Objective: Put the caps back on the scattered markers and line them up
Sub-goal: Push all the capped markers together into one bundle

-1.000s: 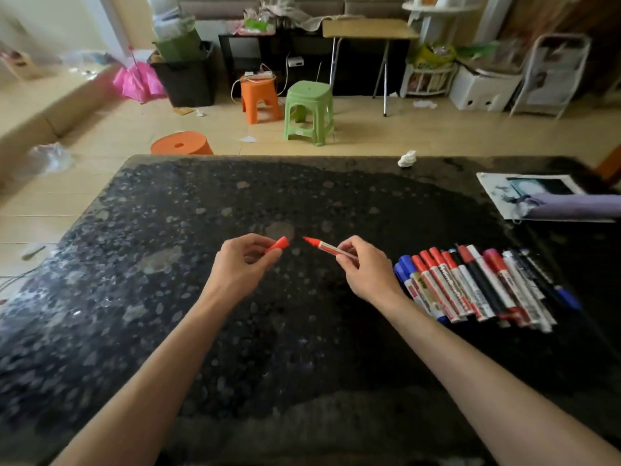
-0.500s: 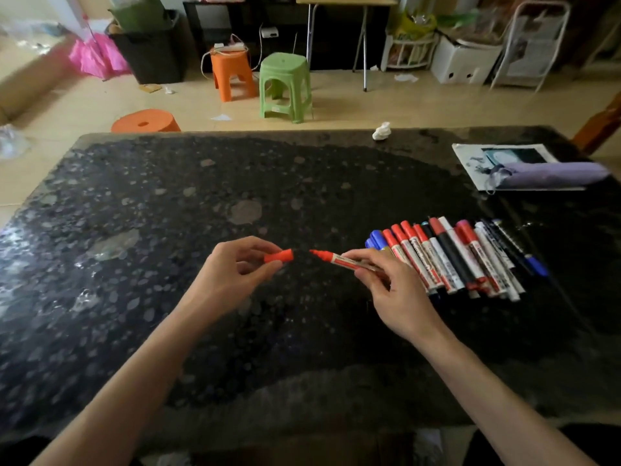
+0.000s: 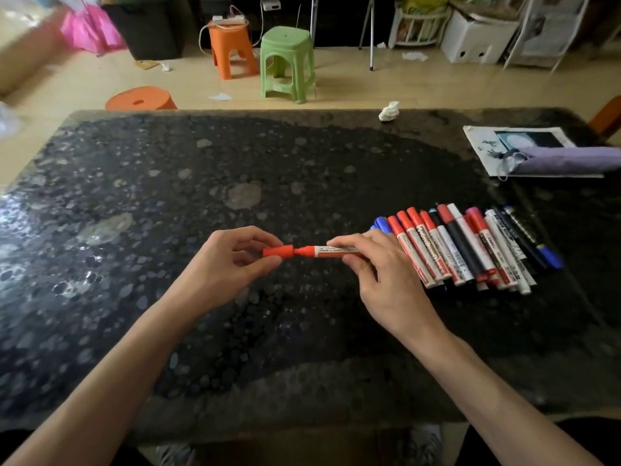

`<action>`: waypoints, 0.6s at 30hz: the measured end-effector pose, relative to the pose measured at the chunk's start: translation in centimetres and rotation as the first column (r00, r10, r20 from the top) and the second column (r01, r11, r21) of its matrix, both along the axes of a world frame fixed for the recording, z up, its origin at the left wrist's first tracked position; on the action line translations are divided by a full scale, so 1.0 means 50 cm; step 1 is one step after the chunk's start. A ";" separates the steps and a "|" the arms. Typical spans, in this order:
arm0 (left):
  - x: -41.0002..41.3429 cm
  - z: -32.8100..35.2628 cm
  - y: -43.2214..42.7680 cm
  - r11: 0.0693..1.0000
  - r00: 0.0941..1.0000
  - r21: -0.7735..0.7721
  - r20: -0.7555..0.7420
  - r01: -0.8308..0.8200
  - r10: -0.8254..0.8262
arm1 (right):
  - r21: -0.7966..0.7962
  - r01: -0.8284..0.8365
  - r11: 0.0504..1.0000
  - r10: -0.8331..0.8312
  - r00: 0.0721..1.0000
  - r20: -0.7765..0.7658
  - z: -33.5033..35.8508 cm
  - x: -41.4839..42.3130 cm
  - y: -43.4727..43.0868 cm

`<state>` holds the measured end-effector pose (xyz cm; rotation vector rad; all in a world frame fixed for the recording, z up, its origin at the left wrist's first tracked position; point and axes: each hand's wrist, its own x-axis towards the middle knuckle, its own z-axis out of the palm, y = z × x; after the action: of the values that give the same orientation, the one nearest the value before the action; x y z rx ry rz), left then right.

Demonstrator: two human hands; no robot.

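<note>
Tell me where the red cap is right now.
In the head view, the red cap is pinched in the left hand above the table's middle, its open end meeting the tip of the red marker.

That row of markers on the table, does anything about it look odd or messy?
The row of markers is uneven: a few overlap, the ends don't line up. A crumpled tissue sits at the table's far edge.

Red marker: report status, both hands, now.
Left hand pinching red cap. Right hand holding red marker, tip at cap mouth, not seated. Nothing in the way.
</note>
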<state>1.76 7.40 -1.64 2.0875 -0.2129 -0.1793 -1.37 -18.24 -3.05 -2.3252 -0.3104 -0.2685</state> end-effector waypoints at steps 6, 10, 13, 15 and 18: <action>-0.014 0.017 -0.025 0.999 0.998 0.009 0.046 0.034 -0.034 | -0.033 -0.053 0.998 0.053 0.999 -0.010 0.004 -0.009 0.010; -0.032 0.023 -0.039 1.000 0.992 0.011 0.122 0.007 -0.008 | 0.014 -0.107 0.994 0.107 0.994 -0.004 0.007 -0.012 -0.001; -0.036 0.026 -0.046 1.000 0.987 -0.007 0.162 0.001 0.000 | 0.059 -0.112 0.992 0.112 0.994 0.009 0.007 -0.010 -0.008; -0.038 0.026 -0.052 1.000 0.984 -0.027 0.176 -0.001 0.006 | 0.069 -0.103 0.992 0.102 0.994 0.029 0.001 -0.013 -0.008; -0.040 0.023 -0.059 0.999 0.985 -0.033 0.173 -0.003 0.009 | 0.062 -0.078 0.995 0.075 0.996 0.054 -0.007 -0.020 -0.007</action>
<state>-0.23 4.44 -0.47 2.0715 -0.3125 0.0101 -2.39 -18.57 -3.42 -2.2406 -0.4101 -0.2972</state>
